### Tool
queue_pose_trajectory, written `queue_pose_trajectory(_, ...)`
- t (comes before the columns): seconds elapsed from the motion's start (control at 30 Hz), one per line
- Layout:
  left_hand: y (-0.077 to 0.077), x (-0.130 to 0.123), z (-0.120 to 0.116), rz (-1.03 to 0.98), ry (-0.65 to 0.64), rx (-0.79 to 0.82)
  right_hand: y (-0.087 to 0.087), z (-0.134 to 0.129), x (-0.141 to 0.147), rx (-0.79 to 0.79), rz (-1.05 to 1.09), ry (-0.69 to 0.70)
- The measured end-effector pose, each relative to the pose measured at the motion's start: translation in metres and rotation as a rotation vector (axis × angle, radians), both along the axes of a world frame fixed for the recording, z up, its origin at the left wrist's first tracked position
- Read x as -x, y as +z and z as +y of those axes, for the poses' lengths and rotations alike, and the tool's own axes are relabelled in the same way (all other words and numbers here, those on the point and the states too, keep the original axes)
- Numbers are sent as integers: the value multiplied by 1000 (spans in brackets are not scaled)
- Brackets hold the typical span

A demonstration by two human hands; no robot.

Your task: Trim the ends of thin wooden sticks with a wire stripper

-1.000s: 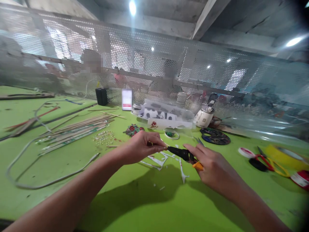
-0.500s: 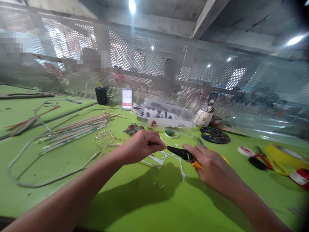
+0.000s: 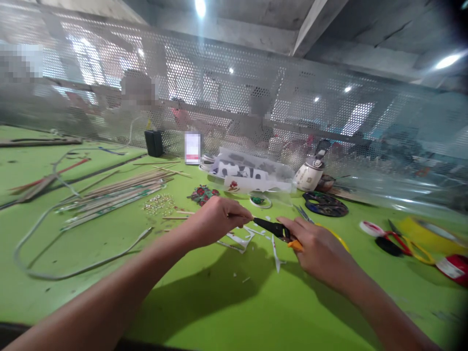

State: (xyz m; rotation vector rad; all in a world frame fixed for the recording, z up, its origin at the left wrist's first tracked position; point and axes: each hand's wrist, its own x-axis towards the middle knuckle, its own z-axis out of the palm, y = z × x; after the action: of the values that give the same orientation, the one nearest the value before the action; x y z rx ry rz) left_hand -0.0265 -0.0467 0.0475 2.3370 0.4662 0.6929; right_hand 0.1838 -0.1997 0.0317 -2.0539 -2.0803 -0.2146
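Note:
My left hand (image 3: 218, 219) is closed in a pinch over the middle of the table. What its fingertips hold is mostly hidden; only a tiny pale end shows beside them. My right hand (image 3: 317, 241) grips shears with black blades (image 3: 269, 226) and an orange handle (image 3: 295, 245). The tip of the shears meets the left fingertips. Below both hands lie cut white scraps (image 3: 241, 241) and a narrow white strip (image 3: 275, 258). Just beyond the left hand is a cluster of red and green decorated pieces (image 3: 203, 194).
Bundled thin sticks (image 3: 117, 195), small beads (image 3: 158, 204) and a white cable (image 3: 73, 277) lie left. Farther back stand a phone (image 3: 192, 147) and rolled printed sheets (image 3: 252, 175). At right are a black palette (image 3: 325, 204), scissors (image 3: 420, 251) and yellow tape (image 3: 435, 234).
My left fingertips have shifted slightly up and right, against the tip of the shears. My right hand with the shears has moved a little upward. The things on the table stay put.

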Motion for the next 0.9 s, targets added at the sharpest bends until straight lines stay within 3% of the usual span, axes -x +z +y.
queue_pose_trajectory(0.13,-2,0,1,46,41,90,-2,1,-2,-23,10,10)
queue_pose_trajectory(0.9,1,0,-3,94,73,17,-5,4,-2,-8,184,33)
